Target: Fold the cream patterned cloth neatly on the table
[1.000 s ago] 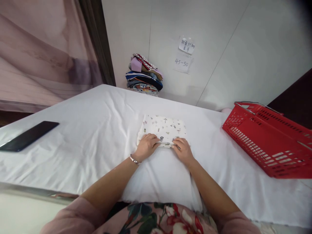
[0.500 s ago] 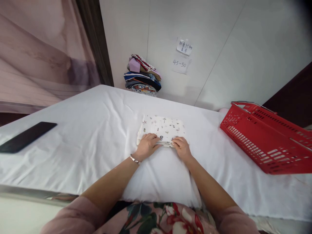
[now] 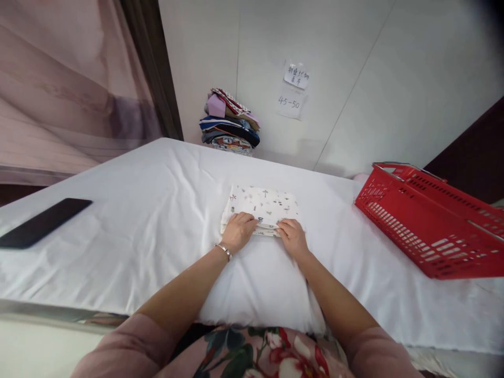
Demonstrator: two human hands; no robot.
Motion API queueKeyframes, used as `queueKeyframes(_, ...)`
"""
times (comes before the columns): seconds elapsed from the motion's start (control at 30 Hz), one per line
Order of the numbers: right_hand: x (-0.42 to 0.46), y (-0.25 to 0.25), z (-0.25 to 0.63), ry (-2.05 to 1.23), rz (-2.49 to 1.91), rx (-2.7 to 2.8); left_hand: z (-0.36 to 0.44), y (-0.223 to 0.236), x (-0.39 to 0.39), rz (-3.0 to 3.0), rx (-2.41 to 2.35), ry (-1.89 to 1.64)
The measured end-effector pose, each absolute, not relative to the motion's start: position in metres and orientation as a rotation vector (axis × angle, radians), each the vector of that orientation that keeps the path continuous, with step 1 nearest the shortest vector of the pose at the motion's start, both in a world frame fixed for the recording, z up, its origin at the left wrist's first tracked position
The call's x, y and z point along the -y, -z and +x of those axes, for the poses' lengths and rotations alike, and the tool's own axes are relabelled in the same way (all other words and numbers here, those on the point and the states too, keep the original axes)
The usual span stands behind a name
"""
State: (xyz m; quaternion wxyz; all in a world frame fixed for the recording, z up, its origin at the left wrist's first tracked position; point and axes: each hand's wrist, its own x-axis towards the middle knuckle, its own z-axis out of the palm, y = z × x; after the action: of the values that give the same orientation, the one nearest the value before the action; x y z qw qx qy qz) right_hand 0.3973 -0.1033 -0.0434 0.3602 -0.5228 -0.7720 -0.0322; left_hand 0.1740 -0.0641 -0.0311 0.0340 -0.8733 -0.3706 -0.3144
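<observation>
A white cloth (image 3: 263, 203) with small scattered prints lies folded in layers on the white-covered table in front of me. My left hand (image 3: 240, 231) grips the near edge of its top layer, fingers above and thumb tucked beneath. At the same edge, a little to the right, my right hand (image 3: 292, 236) pinches the cloth in the same way. Between the two hands the upper layer is lifted slightly, leaving a narrow gap above the layers below. A bracelet (image 3: 224, 251) sits on my left wrist. The thumbs are partly hidden.
A red plastic basket (image 3: 429, 226) with metal handles stands on the right of the table (image 3: 157, 210). At the far left lies a flat black object (image 3: 45, 222). Folded fabrics (image 3: 230, 123) are stacked by the back wall, and handwritten paper labels (image 3: 290, 102) hang there.
Both hands keep their hold on the near edge of the cloth. My left hand has shifted very slightly and its wrist has turned; the edge between the hands looks a bit more parted.
</observation>
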Motion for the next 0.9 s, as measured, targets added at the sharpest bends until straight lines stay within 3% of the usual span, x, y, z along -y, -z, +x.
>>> queueKeyframes(0.9,0.101,0.04,0.389,-0.049,-1.491,1.9,0.197,0.033,0.075,-2.659,0.999,0.773)
